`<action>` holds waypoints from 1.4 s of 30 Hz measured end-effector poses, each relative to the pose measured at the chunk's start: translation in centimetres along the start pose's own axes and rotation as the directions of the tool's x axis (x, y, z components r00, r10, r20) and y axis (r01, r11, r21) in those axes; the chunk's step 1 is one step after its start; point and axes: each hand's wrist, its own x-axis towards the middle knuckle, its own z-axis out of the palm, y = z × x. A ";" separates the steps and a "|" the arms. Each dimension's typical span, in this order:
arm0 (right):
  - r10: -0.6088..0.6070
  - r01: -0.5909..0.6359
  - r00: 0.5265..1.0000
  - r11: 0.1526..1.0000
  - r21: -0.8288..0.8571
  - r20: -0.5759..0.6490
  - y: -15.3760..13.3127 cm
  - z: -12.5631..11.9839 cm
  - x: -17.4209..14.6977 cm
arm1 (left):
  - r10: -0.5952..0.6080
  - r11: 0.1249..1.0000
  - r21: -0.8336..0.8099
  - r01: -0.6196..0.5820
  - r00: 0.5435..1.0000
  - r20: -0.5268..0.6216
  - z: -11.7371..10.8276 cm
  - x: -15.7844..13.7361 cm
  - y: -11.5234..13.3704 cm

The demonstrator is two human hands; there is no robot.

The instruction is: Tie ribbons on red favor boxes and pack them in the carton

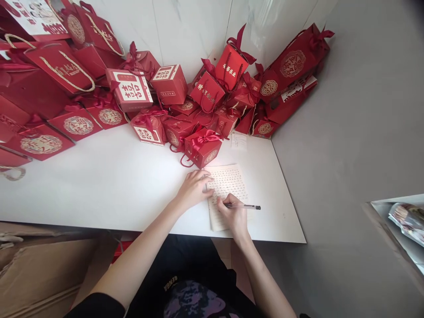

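My right hand (234, 215) grips a dark pen (247, 206), its tip hidden by my fingers over a notepad (217, 219). Rows of small handwriting cover the upper part of the page; the lower part is blank. Along the pad's left edge rests my left hand (196, 187), fingers apart, fingertips on the paper and palm down. Just beyond the pad sits a red gift box (202, 150) with a shiny ribbon bow.
Red gift boxes (130, 88) and bags are piled along the back of the white table (99, 190). A small paper slip (239, 141) lies near the pile. A grey panel (338, 141) bounds the right side. Cardboard (43, 269) lies low at left.
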 end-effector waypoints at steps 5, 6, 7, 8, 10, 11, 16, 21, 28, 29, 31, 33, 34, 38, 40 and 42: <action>-0.021 0.021 1.000 0.999 -0.046 -0.005 -0.1 0.1 -0.1 | 0.006 1.000 -0.003 -0.006 1.000 -0.004 0.0 0.0 0.1; -0.018 0.017 1.000 0.999 -0.044 -0.009 -0.1 0.1 -0.1 | 0.008 1.000 -0.004 -0.008 1.000 -0.004 0.0 0.0 0.1; -0.013 0.013 1.000 0.999 -0.043 -0.013 -0.1 0.0 0.0 | 0.009 1.000 -0.007 -0.010 1.000 -0.003 0.0 0.0 0.1; -0.011 0.010 1.000 0.999 -0.045 -0.020 -0.1 0.0 0.0 | 0.010 1.000 -0.008 -0.010 1.000 -0.002 0.0 0.1 0.1; -0.011 0.010 1.000 0.999 -0.051 -0.025 -0.1 0.0 0.0 | 0.012 1.000 -0.009 -0.013 1.000 -0.006 0.0 0.0 0.1; -0.008 0.007 1.000 0.999 -0.048 -0.026 -0.1 0.0 0.0 | 0.015 1.000 -0.009 -0.015 1.000 -0.011 0.0 0.0 0.1; 0.049 -0.050 0.996 0.999 -0.006 -0.068 0.0 0.0 -0.1 | 0.041 0.999 -0.005 -0.041 0.998 -0.041 0.2 -0.1 -0.1; 0.048 -0.050 0.996 0.999 -0.019 -0.074 0.1 0.1 -0.1 | 0.034 0.999 -0.004 -0.034 0.999 -0.039 0.2 0.0 -0.1; 0.022 -0.025 0.998 0.999 -0.040 -0.065 0.2 0.2 0.0 | 0.025 0.999 -0.020 -0.025 0.999 -0.025 0.1 -0.1 0.0; 0.021 -0.024 0.998 0.998 -0.050 -0.062 0.1 0.1 0.0 | 0.022 0.999 -0.026 -0.022 1.000 -0.023 0.1 -0.1 0.0; 0.026 -0.028 0.998 0.999 -0.028 -0.055 -0.2 -0.1 -0.1 | 0.019 0.999 -0.037 -0.020 1.000 -0.022 0.1 -0.1 0.0; 0.043 -0.039 0.997 0.998 0.058 -0.070 -0.6 -0.4 -0.2 | 0.029 0.998 -0.046 -0.030 0.999 -0.025 0.1 0.0 -0.1; 0.054 -0.044 0.994 0.994 0.104 -0.095 -0.7 -0.5 -0.3 | 0.035 0.998 -0.048 -0.036 0.999 -0.025 0.1 0.0 -0.1; 0.036 -0.018 0.975 0.996 0.083 -0.220 0.0 -1.8 -0.9 | 0.023 0.998 -0.054 -0.024 1.000 -0.005 -0.1 -0.2 0.1; -0.062 0.048 0.968 0.997 -0.061 -0.242 1.7 -3.2 -0.4 | 0.020 0.996 -0.083 -0.021 1.000 -0.012 -0.2 -0.5 0.1; -0.136 0.075 0.958 0.968 -0.238 -0.254 4.0 -5.0 1.2 | 0.013 0.993 -0.120 -0.018 0.999 -0.041 0.0 -0.7 0.0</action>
